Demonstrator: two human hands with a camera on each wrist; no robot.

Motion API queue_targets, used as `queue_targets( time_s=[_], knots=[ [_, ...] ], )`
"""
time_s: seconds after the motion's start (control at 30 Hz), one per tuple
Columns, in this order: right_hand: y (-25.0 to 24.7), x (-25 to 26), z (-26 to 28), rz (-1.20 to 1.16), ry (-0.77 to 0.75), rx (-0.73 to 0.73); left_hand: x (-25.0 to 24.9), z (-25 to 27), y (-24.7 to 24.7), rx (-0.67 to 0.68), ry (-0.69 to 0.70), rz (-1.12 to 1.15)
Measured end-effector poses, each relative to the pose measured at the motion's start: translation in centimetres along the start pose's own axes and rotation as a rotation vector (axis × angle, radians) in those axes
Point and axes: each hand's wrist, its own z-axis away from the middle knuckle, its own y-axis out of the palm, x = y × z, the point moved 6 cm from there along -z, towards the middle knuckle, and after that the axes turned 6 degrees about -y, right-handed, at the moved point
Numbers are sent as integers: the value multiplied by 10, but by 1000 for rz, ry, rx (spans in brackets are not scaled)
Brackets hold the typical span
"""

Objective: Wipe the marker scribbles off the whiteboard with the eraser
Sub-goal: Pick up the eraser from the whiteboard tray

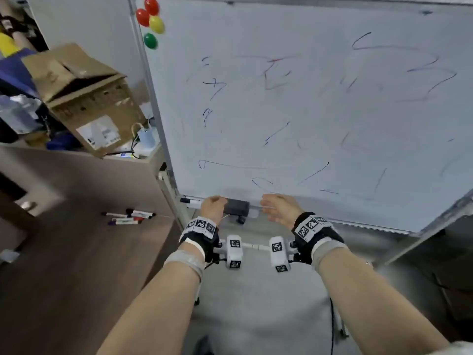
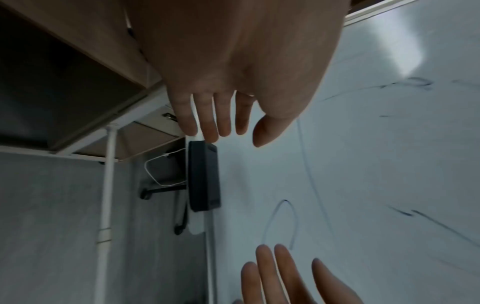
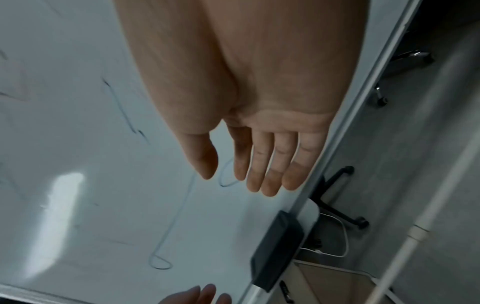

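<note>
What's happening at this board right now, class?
A person stands at a white whiteboard covered in faint blue and red marker scribbles. A dark rectangular eraser lies on the tray at the board's lower edge. The left hand, fingers straight, reaches it at its left end but does not grip it. The right hand is open beside it, holding nothing. No wiping is under way.

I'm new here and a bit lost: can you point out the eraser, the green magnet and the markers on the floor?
eraser [image 1: 237, 206], head view, its dark top face.
green magnet [image 1: 150, 41], head view, its middle.
markers on the floor [image 1: 130, 216], head view, middle of the bunch.
</note>
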Motion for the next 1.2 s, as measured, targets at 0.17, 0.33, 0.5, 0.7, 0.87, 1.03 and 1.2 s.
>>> queue_targets(
  time_s=[0.17, 0.33, 0.5, 0.7, 0.87, 1.03, 1.2],
  knots=[
    [6, -53, -44, 61, 118, -75, 29, -44, -3, 47, -80, -276],
    [25, -91, -85, 42, 205, -123, 40, -92, 6, 188, -19, -371],
    [32, -97, -99, 78, 197, -217, 37, -106, 11, 321, -19, -321],
    [39, -83, -91, 157, 212, -174, 28, -98, 2, 405, 21, -212],
    [52, -56, -80, 212, 20, 51, 9, -70, -15, 382, 7, -69],
    [92, -20, -58, 238, -122, 316, -15, -39, -29, 372, 26, 106],
    [95, 25, -54, 298, -293, 81, -50, -42, -70, -14, 205, 164]
  ],
)
